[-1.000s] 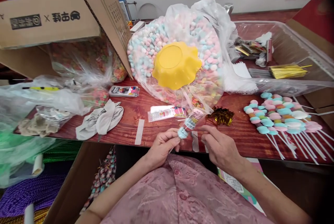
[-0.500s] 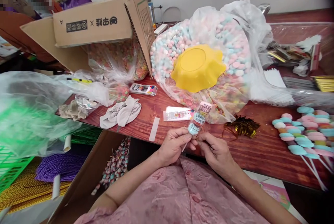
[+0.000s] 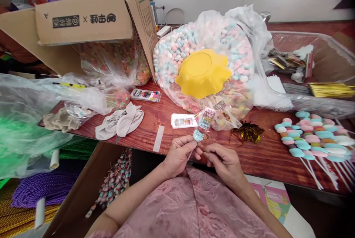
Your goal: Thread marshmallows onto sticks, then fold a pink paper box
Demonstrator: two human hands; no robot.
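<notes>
In the head view my left hand is closed around the white stick and lower end of a candy skewer in a printed clear bag, which points up and away from me. My right hand is beside it with thumb and forefinger pinched close to the bag's neck. Whatever is in that pinch is too small to make out. Just beyond the hands lies a stack of printed clear bags. A bundle of gold twist ties rests on the table to the right.
A big bag of marshmallows carries an upturned yellow bowl. Unwrapped candy skewers lie at right, before a clear plastic bin. At left are a cardboard box and grey gloves. Wrapped skewers fill a lower carton.
The view has shifted, bringing more of the skewers at right into sight. Both hands keep nearly the same hold, and the bagged skewer stays upright in the left hand.
</notes>
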